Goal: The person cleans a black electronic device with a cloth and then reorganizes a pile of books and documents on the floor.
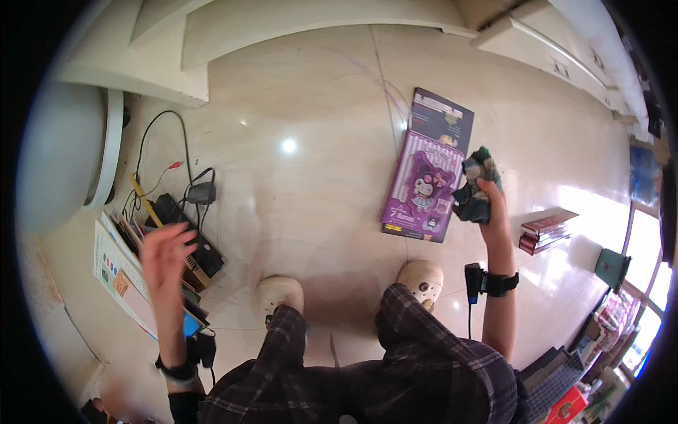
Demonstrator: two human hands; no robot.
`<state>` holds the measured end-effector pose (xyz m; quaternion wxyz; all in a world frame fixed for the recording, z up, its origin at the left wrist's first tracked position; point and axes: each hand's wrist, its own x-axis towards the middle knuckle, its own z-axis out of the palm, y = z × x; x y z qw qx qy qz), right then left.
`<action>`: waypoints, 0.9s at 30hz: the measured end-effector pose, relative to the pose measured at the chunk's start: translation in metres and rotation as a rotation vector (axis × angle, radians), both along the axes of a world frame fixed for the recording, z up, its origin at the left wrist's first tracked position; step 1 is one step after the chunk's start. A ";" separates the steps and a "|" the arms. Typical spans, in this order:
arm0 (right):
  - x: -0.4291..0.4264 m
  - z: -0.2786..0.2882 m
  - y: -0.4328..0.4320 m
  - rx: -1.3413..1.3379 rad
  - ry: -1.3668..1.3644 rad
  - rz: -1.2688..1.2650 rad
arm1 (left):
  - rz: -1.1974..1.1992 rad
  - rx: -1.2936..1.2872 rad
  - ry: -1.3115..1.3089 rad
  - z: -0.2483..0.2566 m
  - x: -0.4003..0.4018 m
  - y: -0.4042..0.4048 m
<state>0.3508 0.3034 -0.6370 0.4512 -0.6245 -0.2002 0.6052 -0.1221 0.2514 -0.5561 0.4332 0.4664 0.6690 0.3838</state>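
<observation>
Bunched in my right hand (490,193) is a dark green and grey cloth (474,204), held just right of a purple cartoon-character package (424,185). That package lies over a larger dark flat box or book (442,114) on the tiled floor. My left hand (167,254) is blurred, its fingers spread and holding nothing. It hovers above a pile of papers and books (124,281) and a black electronic box (209,257). Below me are my white clogs (280,297) and plaid trousers (286,339).
A black power adapter (202,193) and looped cables (177,114) lie at the left, near a rounded white appliance (108,153). White cabinets (551,53) edge the far side. Stacked reddish books or boxes (545,230) and a green box (612,267) stand on the right.
</observation>
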 end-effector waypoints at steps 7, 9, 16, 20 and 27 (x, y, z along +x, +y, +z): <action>-0.003 -0.046 -0.042 -0.105 0.121 -0.115 | -0.593 -0.378 -0.275 -0.131 0.149 0.037; -0.004 -0.045 -0.042 -0.093 0.153 -0.124 | -0.658 -0.354 -0.283 -0.156 0.180 0.034; 0.007 -0.054 -0.050 -0.225 0.047 -0.099 | -0.479 -0.453 -0.360 -0.162 0.225 0.030; 0.005 -0.053 -0.052 -0.259 0.004 -0.092 | -0.415 -0.465 -0.352 -0.162 0.226 0.032; -0.009 -0.031 -0.052 -0.108 0.137 -0.043 | -0.449 -0.538 -0.468 -0.146 0.234 0.049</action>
